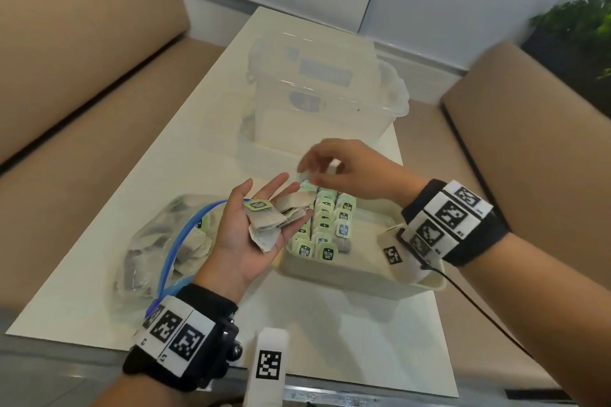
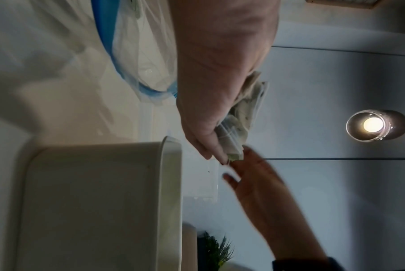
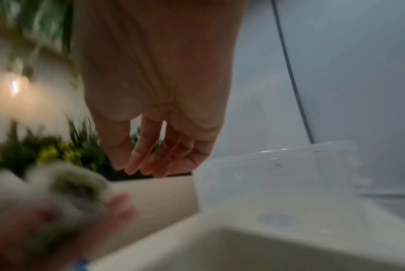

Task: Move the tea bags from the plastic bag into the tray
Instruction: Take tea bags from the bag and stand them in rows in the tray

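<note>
Clear plastic bag with a blue zip [image 1: 158,241] is lying leftmost, some tea bags inside. The left hand [image 1: 251,231], palm up with fingers straight, is carrying loose beige tea bags [image 1: 274,218]. The right hand [image 1: 347,172], fingers loosely curled and empty, is hovering over the cream tray [image 1: 357,274] of upright green-tagged tea bags [image 1: 325,228].

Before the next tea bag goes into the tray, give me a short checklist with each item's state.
1. Left hand has tea bags on its open palm: ok.
2. Right hand pinches a bag over the tray: cannot tell, blurred.
3. Tray has room beside the filled rows: ok.
4. Tray sits flat on the table: ok.
5. Plastic bag is open with bags left inside: ok.
</note>
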Available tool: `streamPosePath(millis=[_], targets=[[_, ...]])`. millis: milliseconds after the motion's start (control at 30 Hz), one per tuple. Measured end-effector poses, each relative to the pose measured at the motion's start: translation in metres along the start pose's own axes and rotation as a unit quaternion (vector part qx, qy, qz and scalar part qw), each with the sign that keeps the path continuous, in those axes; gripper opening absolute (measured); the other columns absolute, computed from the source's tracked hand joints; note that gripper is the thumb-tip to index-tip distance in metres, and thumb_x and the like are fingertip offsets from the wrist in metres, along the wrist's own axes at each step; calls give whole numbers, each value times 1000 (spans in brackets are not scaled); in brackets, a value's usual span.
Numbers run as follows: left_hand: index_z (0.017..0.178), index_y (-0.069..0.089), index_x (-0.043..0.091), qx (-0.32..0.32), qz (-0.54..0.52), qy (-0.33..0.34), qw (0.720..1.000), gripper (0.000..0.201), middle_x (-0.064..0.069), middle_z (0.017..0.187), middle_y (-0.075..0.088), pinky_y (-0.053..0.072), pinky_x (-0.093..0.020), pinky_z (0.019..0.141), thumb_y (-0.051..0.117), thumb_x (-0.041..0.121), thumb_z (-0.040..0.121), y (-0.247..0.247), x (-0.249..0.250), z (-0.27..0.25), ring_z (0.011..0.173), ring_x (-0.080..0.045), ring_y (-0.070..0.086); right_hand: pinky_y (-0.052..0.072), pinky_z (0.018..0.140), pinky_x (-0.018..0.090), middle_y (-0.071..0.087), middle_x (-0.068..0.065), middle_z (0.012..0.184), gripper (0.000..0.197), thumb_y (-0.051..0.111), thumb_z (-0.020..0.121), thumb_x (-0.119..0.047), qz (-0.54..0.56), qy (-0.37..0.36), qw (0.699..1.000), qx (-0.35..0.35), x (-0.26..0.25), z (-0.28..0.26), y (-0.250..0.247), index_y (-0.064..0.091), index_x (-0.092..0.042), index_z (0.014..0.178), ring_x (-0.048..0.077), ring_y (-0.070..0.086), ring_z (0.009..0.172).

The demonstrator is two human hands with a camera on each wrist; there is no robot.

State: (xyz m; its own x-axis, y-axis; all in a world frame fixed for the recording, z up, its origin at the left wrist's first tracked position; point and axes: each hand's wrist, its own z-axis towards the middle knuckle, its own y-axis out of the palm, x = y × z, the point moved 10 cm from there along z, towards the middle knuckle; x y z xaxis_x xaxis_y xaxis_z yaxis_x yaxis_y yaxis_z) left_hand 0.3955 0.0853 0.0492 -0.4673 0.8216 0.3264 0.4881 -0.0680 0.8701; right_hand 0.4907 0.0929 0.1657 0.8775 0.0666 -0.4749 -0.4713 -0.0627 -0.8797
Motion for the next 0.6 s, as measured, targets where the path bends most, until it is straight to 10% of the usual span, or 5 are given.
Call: streamPosePath(millis=[200, 400, 600], targets=[[112, 63, 6, 1, 4, 2, 1000, 56, -18, 104, 70, 56, -47, 80, 37, 53, 94, 5, -6, -2, 87, -28, 72, 37, 75, 6, 64, -14, 100, 23, 63, 89, -29, -35, -52, 994, -91, -65, 8, 29, 65, -19, 109, -3, 55, 88], [125, 56, 12, 1, -25, -18, 1000, 70, -20, 126, 61, 59, -50, 69, 35, 68, 88, 4, -15, -5, 92, -35, 70, 47, 92, 36, 54, 1, 114, 36, 66, 84, -35, -99, 1, 977, -187, -51, 17, 63, 61, -19, 117, 16, 56, 101], [125, 58, 18, -10, -31, -21, 999, 69, -22, 118, 65, 55, -54, 79, 30, 70, 88, 3, -17, -7, 104, -42, 64, 42, 70, 13, 59, -12, 83, 20, 74, 79, -23, -54, -22, 994, -93, -63, 22, 38, 67, -16, 96, 7, 55, 77]])
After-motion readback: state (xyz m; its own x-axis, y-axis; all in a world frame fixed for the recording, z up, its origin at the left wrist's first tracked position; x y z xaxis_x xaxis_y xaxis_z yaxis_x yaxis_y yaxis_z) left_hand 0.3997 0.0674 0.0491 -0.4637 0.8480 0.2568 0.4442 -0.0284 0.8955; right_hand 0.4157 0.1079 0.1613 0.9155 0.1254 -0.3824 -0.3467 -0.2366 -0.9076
